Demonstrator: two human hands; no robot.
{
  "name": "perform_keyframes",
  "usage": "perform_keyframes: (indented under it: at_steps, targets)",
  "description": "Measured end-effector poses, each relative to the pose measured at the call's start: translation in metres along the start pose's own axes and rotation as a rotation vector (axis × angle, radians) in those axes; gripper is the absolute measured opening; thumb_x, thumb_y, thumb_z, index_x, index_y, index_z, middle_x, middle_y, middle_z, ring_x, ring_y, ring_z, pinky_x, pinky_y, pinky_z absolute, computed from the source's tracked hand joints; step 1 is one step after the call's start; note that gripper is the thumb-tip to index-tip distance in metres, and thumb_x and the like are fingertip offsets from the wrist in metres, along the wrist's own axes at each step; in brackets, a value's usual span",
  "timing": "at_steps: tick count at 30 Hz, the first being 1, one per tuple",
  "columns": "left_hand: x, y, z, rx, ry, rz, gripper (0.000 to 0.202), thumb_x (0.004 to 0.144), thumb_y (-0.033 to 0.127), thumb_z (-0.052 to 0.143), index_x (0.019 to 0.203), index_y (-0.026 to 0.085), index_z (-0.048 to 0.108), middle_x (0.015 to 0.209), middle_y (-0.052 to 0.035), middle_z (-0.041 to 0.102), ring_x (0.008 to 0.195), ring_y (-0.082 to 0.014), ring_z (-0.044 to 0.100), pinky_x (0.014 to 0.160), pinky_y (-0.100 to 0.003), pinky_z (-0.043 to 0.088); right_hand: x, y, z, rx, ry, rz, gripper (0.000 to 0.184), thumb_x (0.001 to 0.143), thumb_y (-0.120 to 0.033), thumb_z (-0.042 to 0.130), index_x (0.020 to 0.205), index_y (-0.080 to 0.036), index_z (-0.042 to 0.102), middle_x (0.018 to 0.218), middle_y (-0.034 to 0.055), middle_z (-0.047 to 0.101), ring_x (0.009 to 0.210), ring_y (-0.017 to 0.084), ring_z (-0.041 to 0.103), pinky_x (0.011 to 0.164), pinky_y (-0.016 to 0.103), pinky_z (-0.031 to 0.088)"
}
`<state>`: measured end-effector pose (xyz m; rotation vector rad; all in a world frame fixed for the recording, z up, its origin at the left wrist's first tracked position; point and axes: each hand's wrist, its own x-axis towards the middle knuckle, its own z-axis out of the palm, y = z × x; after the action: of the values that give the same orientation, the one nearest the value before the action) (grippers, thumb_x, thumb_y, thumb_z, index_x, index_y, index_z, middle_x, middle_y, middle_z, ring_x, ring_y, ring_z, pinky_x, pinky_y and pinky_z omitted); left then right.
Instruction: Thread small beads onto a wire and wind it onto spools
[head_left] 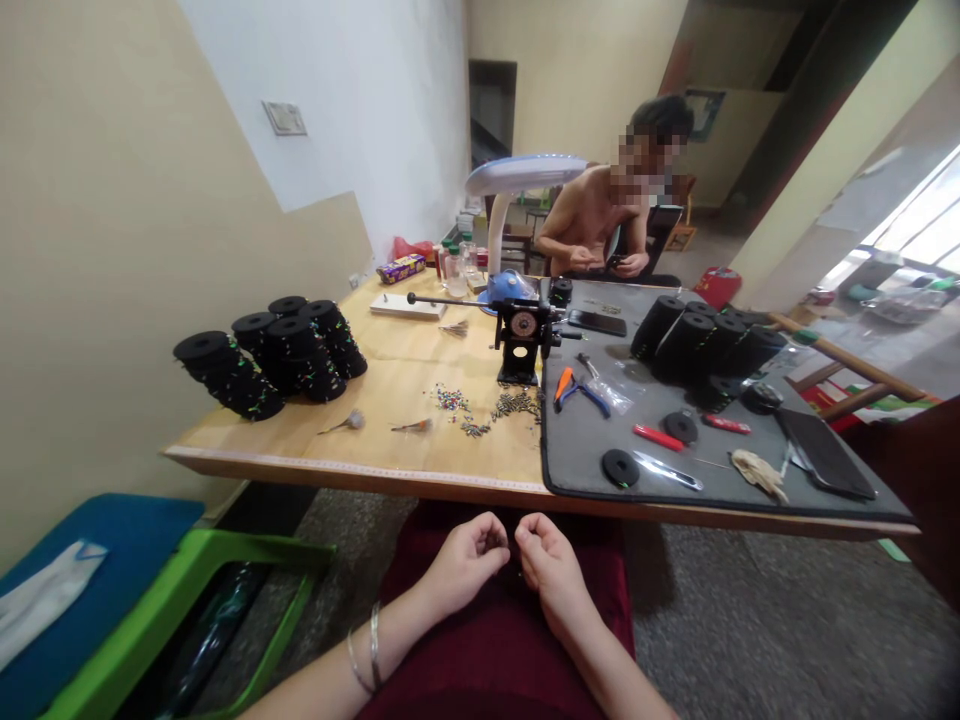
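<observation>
My left hand (469, 560) and my right hand (550, 568) hang close together above my maroon lap, just below the table's front edge. Their fingers curl towards each other in a loose pinch, and anything tiny between them is too small to make out. Neither hand touches the wooden table (390, 400). Nearest to them on the table lie small scattered beads (450, 400) and a small feathered tool (412, 426). A hand-cranked winder (523, 335) stands at the edge of a grey work mat (600, 470), which holds orange-and-blue pliers (577, 392).
Stacks of black spools (255, 365) stand on the table's left, with more (697, 340) on the mat. A desk lamp (517, 175) and bottles stand behind. Across the table, a shirtless co-worker (592, 220) works with both hands. A blue-and-green stool (112, 560) sits at my left.
</observation>
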<state>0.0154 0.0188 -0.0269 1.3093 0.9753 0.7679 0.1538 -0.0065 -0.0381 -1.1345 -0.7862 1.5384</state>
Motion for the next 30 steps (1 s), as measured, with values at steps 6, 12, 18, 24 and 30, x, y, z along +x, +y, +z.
perform_keyframes:
  at_steps: [6,12,18,24,30]
  targets:
    - [-0.0016,0.0022,-0.0010,-0.004,-0.025,-0.028,0.008,0.066,0.013,0.056,0.065,0.017,0.049,0.055,0.0062,0.047,0.051,-0.0089,0.045,0.051,-0.021,0.036,-0.0009,-0.0019,0.0004,0.005,0.012,-0.002,0.035,0.073,-0.049,0.065,0.074,-0.020,0.044,0.042,-0.0147,0.027,0.037,0.003,0.015,0.036,0.017,0.012]
    - [-0.0011,0.0034,-0.0027,-0.187,-0.068,-0.136,0.001,0.068,0.018,0.049,0.069,0.017,0.049,0.052,0.0046,0.052,0.042,-0.0070,0.042,0.042,-0.019,0.027,0.0006,-0.0007,-0.0001,0.007,0.018,0.027,0.037,0.072,-0.050,0.064,0.074,-0.020,0.044,0.042,-0.0148,0.027,0.037,0.003,0.015,0.036,0.016,0.012]
    - [-0.0009,0.0025,-0.0018,-0.137,-0.056,-0.130,0.003,0.064,0.017,0.049,0.067,0.018,0.048,0.052,0.0047,0.051,0.043,-0.0074,0.043,0.043,-0.020,0.030,0.0003,-0.0008,0.0000,0.013,0.016,0.029,0.038,0.072,-0.051,0.065,0.073,-0.020,0.043,0.041,-0.0149,0.026,0.036,0.003,0.014,0.035,0.017,0.011]
    - [-0.0002,-0.0026,-0.0025,-0.023,-0.001,-0.034,0.004,0.069,0.019,0.054,0.067,0.017,0.052,0.057,0.0050,0.048,0.051,-0.0087,0.042,0.050,-0.021,0.035,0.0001,-0.0002,0.0007,-0.009,0.009,0.029,0.036,0.073,-0.050,0.064,0.074,-0.020,0.044,0.042,-0.0143,0.028,0.036,0.003,0.016,0.036,0.017,0.012]
    - [-0.0010,0.0017,-0.0003,0.050,0.035,0.001,0.016,0.074,0.029,0.060,0.067,0.015,0.058,0.062,-0.0004,0.059,0.060,-0.0132,0.051,0.059,-0.024,0.040,0.0009,0.0021,0.0017,-0.050,-0.051,0.016,0.033,0.074,-0.048,0.063,0.073,-0.019,0.046,0.040,-0.0129,0.034,0.035,0.004,0.022,0.037,0.018,0.013]
